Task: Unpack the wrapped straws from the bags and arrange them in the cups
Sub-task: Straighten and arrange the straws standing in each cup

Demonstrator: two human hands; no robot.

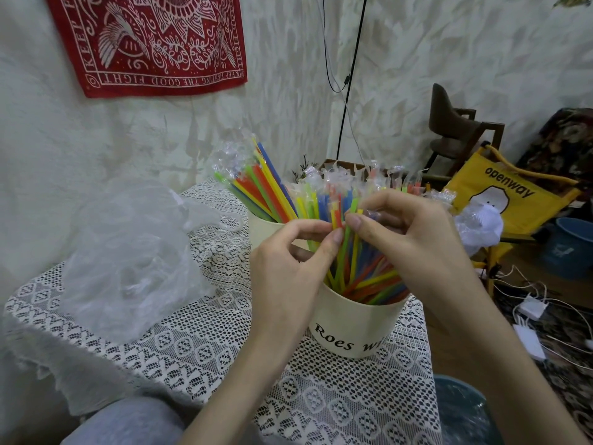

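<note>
1. Straws [359, 277] in clear wrappers fill the near cream cup [349, 329] on the lace table [192, 342]
2. Left hand [288, 261] and right hand [414, 239] both pinch straws above it
3. More stand in the far cup [260, 226]

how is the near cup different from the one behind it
The near cup shows black lettering; no lettering can be seen on the far cup, which is mostly hidden. Both hands, left and right, work in the near cup's straws; the far cup's straws are untouched. The near cup's straws fan out widely; the far cup's lean in one tighter bundle. Both are cream cups on the lace cloth, holding wrapped coloured straws.
</note>
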